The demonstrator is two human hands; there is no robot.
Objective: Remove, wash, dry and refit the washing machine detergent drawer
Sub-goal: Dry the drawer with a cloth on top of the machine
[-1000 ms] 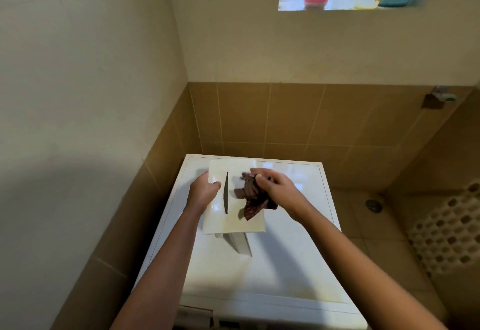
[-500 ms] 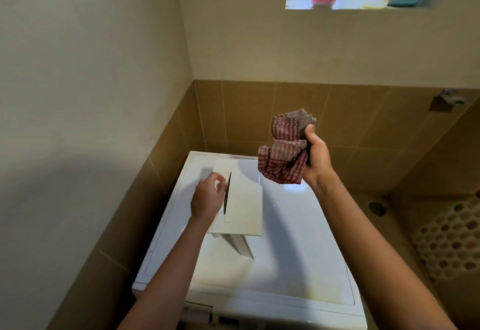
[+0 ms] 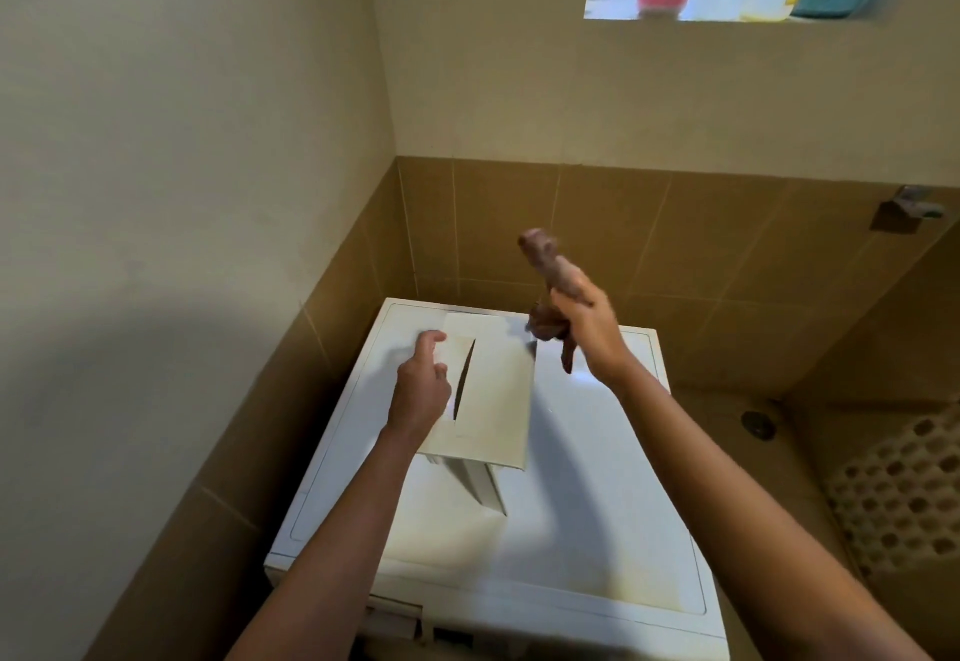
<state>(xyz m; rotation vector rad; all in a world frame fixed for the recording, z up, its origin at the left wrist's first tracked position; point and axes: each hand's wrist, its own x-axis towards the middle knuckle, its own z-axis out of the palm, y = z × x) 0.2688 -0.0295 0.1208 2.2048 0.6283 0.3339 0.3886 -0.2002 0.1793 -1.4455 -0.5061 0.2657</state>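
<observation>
Against a corner of tan tiled wall point(image 3: 519, 223) stands a white washing machine point(image 3: 571, 530); on its top sits the detergent drawer point(image 3: 498, 400). The left hand point(image 3: 421, 385) curls round the drawer's left edge. The right hand point(image 3: 587, 327), raised just beside it, grips a blurred reddish cloth point(image 3: 550, 260).

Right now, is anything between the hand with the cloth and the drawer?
Nothing visible. The right hand grips the cloth in open air above the drawer's right side; the left hand holds its left edge.
</observation>
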